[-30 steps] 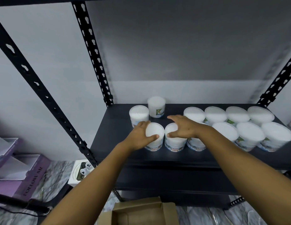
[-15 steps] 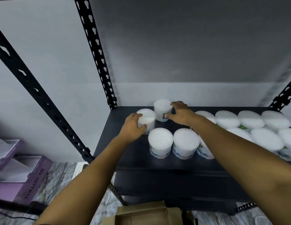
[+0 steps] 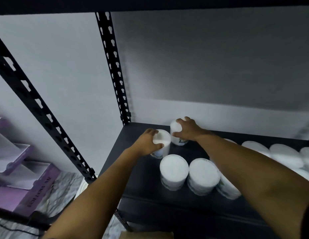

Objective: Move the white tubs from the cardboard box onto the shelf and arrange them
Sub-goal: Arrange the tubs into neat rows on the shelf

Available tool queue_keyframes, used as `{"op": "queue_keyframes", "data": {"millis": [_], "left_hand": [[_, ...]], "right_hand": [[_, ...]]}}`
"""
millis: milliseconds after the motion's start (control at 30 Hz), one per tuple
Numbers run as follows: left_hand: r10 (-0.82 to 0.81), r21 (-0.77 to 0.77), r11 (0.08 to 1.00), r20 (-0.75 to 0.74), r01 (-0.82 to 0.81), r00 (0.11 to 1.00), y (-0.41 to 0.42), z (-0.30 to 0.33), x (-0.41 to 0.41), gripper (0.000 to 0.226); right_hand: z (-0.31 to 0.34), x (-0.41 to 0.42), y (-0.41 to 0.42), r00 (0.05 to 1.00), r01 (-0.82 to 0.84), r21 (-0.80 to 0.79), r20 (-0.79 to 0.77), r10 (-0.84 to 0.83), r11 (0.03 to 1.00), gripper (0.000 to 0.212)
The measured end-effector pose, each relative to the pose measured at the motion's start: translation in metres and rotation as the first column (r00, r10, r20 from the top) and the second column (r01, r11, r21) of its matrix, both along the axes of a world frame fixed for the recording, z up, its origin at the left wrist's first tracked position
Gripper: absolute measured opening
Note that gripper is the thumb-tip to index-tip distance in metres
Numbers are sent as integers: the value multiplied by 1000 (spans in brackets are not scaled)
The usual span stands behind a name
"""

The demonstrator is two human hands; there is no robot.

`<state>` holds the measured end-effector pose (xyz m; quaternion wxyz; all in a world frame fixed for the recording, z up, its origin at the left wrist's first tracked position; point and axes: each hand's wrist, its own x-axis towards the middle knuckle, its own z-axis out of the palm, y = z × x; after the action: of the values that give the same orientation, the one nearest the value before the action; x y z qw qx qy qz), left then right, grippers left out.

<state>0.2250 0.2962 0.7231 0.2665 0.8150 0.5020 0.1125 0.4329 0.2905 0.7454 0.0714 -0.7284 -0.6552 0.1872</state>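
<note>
Several white tubs stand on the black shelf (image 3: pixel 138 171). My left hand (image 3: pixel 146 143) grips a white tub (image 3: pixel 163 138) at the shelf's back left, fingers curled over its lid. My right hand (image 3: pixel 187 131) grips the rearmost white tub (image 3: pixel 176 131) beside it, near the back wall. Two more tubs (image 3: pixel 174 171) (image 3: pixel 203 175) stand side by side in front, and further tubs (image 3: pixel 284 155) run in rows to the right, partly hidden by my right forearm. A sliver of the cardboard box (image 3: pixel 146 235) shows at the bottom edge.
Black perforated uprights (image 3: pixel 114 69) (image 3: pixel 38 104) frame the shelf's left side, with an upper shelf board overhead. A grey wall lies right behind the shelf. Purple and white boxes (image 3: pixel 24 180) sit on the marbled floor at the left.
Both hands left the front tubs and reached back; now they grip the two rear-left tubs. The view tilted up and closer, so the cardboard box nearly left the frame.
</note>
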Motion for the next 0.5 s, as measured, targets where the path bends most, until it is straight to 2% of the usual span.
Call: {"op": "queue_keyframes", "data": {"millis": [200, 367, 500], "left_hand": [[-1, 17, 1000, -21, 1, 1000, -1, -1, 4, 73], [-49, 29, 998, -43, 50, 998, -7, 0, 18, 70], [-82, 31, 996, -64, 84, 995, -11, 1, 34, 71]], "right_hand": [[5, 6, -5, 996, 2, -3, 94, -1, 1000, 63], [10, 21, -25, 989, 15, -110, 146, 1, 994, 72], [14, 34, -42, 981, 54, -177, 195, -18, 983, 87]]}}
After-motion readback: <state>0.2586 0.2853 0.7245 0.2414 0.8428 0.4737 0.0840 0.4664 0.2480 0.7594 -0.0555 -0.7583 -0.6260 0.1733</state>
